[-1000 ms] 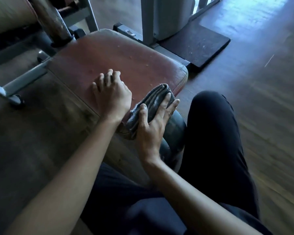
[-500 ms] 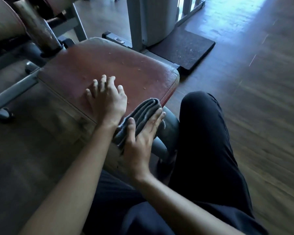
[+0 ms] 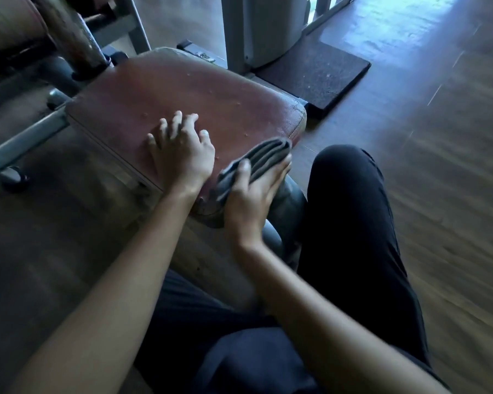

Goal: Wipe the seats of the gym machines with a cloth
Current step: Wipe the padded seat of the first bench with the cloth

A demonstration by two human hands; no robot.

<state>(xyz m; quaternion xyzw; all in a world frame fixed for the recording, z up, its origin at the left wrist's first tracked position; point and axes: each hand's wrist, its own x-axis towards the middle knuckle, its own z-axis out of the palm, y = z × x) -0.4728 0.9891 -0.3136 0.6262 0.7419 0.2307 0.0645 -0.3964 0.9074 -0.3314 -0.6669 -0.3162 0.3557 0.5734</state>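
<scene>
I had the right hand [image 3: 251, 200] flat over the folded grey cloth [image 3: 264, 157], fingers straight and together, thumb laid along the top, pressing it down rather than gripping it. The cloth sat at the near right corner of the reddish-brown seat [image 3: 182, 89], right on the rounded edge, with part of it hanging over the side towards my knee [image 3: 347, 177].

The left hand [image 3: 181, 155] rested on the seat just beside it, fingers spread and lightly bent, holding nothing, only bracing.

Here was what mattered: the folds of the cloth ran on a diagonal, from near-left to far-right, roughly in line with my right fingers. Nearly all of the seat lay ahead and to the left of that hand, away from the edge. So I judged the next stroke had to push forward and leftwards across the pad, broadside to the folds.

The right hand was the one on the job, plainly. The left hand lay straight in that path, touching the pad between cloth and the far half, and I reckoned it would need lifting clear.
</scene>
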